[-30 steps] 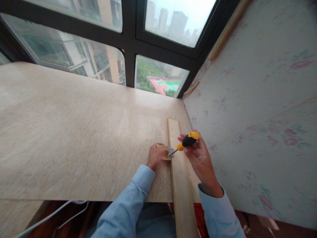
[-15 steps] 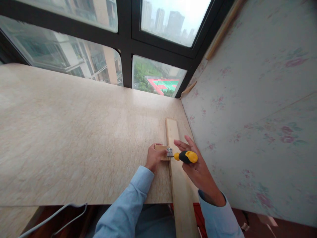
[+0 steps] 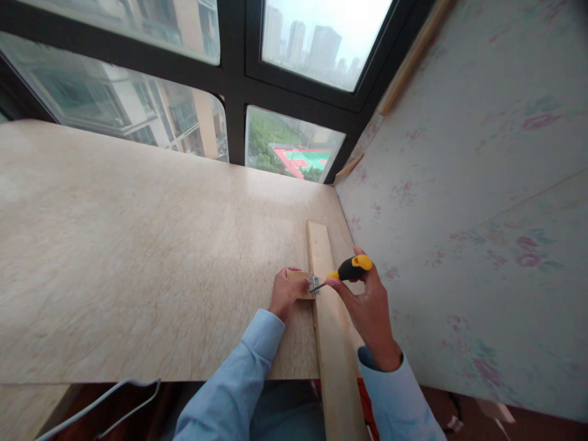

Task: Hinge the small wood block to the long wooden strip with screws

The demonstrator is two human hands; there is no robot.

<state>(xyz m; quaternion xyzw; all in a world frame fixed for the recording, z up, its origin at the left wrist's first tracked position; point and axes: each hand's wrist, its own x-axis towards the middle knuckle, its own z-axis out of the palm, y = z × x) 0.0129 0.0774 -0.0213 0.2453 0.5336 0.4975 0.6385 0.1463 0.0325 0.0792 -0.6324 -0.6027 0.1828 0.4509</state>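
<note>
Grip, right hand (image 3: 367, 300): pinching the screwdriver (image 3: 353, 268) by collar and handle, shank slanting leftward and down to the hinge (image 3: 314, 284). Grip, left hand (image 3: 285, 293): pinching the short wooden block (image 3: 295, 275), thumb on top beside the hinge. Change noted: half a second ago the right fingers were splayed and the handle lay nearer; now they are gathered, its end pointing far right (a fresh hold for work at the hinge, by judgement). Hinge: small, grey metal, spanning block and plank (image 3: 337, 343); tip contact too small to confirm. Plank: long, flat, pale timber, overhanging the near edge. Desk (image 3: 160, 257): glossy, beige, marble-veined. Screwdriver handle: bulbous, black and yellow.
</note>
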